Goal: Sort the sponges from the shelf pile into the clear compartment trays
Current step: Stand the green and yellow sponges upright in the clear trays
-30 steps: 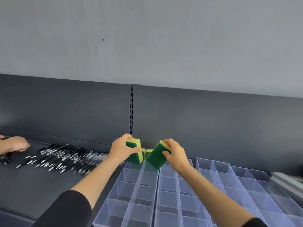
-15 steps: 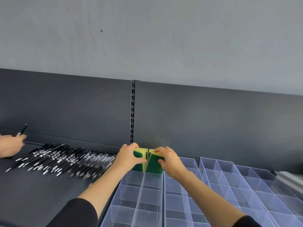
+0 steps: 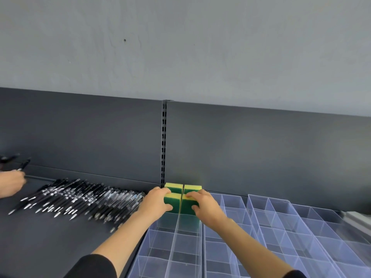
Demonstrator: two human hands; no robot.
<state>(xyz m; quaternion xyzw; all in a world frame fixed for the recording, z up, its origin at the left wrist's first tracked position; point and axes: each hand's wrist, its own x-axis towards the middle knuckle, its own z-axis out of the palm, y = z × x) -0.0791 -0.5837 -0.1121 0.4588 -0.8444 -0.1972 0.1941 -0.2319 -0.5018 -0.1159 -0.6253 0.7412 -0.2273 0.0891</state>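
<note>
Two bare forearms reach forward side by side over a dark grey shelf [image 3: 50,237], black sleeves pushed up near the elbows. The left hand [image 3: 155,203] grips a yellow-and-green sponge [image 3: 171,201], thumb low on its green face and fingers curled over the yellow top. The right hand [image 3: 202,203] clamps a matching sponge [image 3: 187,206] the same way, so the two blocks stand upright and pressed together, meeting at the centre divider of the leftmost clear compartment tray [image 3: 172,247]. Their lower halves sit in the tray's far row of cells, seen faintly green through the plastic.

Directly behind them, two more sponges [image 3: 183,188] stand side by side against the shelf's grey back panel [image 3: 261,153], yellow foam on top, green scouring layer below.

The trays are thin, glossy, transparent plastic with a bluish tint, divided into rectangular cells; further trays [image 3: 291,227] line up to the right, edge to edge.

To the left, a fan of black pens [image 3: 80,197] with silver tips lies spread on the matte shelf. At the far left edge, another person's hand [image 3: 10,185] is in view, blurred, beside one pen [image 3: 24,164]. A slotted metal upright [image 3: 163,141] splits the back panel.
</note>
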